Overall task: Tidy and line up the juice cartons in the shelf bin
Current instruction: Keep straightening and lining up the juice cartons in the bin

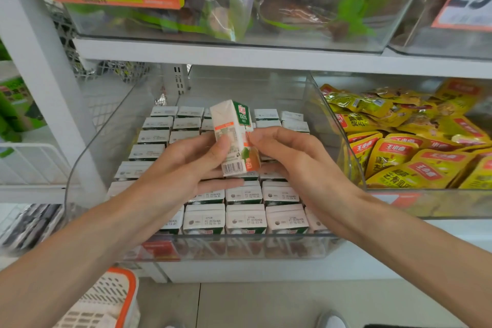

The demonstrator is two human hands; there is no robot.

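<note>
We log one juice carton (234, 138) raised clear of the rows, tilted with its barcode end lowest, over the middle of the clear shelf bin (87, 168).

- Left hand (191, 165): thumb pressed on the white side panel, fingers running flat under the base.
- Right hand (298, 160): fingertips curled against the printed orange-and-green face.

Both hands grip this one carton and nothing else. We judge the two-handed hold is for turning it to match the others before it is seated.

The packed cartons (245, 217) stand upright in rows, date-stamped tops up. Any gap beneath the hands is hidden. The neighbouring bin (439, 202) holds loosely heaped yellow snack pouches (394, 157).
</note>
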